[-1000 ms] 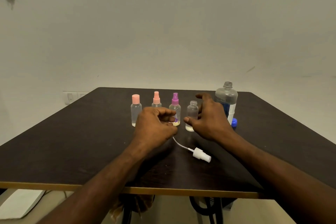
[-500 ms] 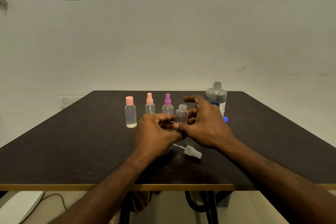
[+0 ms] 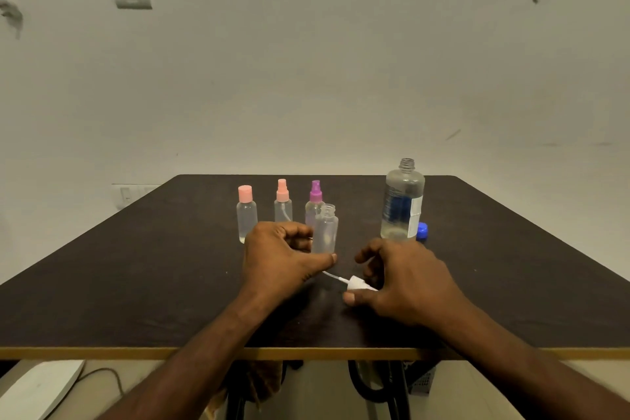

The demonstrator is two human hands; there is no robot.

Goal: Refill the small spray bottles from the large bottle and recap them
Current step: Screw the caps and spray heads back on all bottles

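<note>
Recapping is judged the step in hand: the uncapped small bottle (image 3: pixel 325 232), at frame centre, is gripped near its base by the left hand (image 3: pixel 279 257), while the white sprayer cap (image 3: pixel 358 283) is pinched on the table (image 3: pixel 136 266) by the right hand (image 3: pixel 402 278). The dip tube should be threaded straight down before twisting. The bottle's fill level cannot be made out.

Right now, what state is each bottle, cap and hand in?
Open small bottle: uncapped, upright, held by left hand.
White spray cap: lying on table, right hand closing on it.
Large bottle: uncapped, upright.
Blue cap: off, beside large bottle.
Three other small bottles: capped.
</note>
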